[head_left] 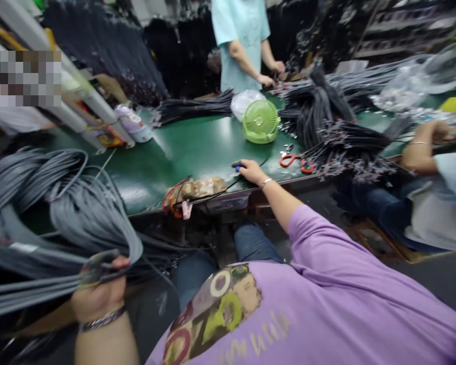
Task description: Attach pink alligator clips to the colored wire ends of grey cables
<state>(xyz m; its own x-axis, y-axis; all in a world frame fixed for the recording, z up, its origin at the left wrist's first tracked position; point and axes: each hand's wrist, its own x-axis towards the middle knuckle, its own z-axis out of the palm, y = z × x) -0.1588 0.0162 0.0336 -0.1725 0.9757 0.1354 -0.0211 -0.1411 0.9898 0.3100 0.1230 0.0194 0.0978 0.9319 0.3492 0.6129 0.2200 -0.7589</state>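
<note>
At the lower left, my left hand is closed around a few grey cables, with dark coverings on some of its fingers. The cables run off to the left edge, below a large looped bundle of grey cables. My right hand is over the front edge of the green table, its fingers curled together. Something black and blue shows at its fingertips; blur hides whether this is a finger covering or a held thing. A thin black cord passes near that hand.
A taped brown block with wires lies at the table edge. A green fan, red-handled cutters and dark cable bundles are beyond. A co-worker stands across the table; another person's arm is at right.
</note>
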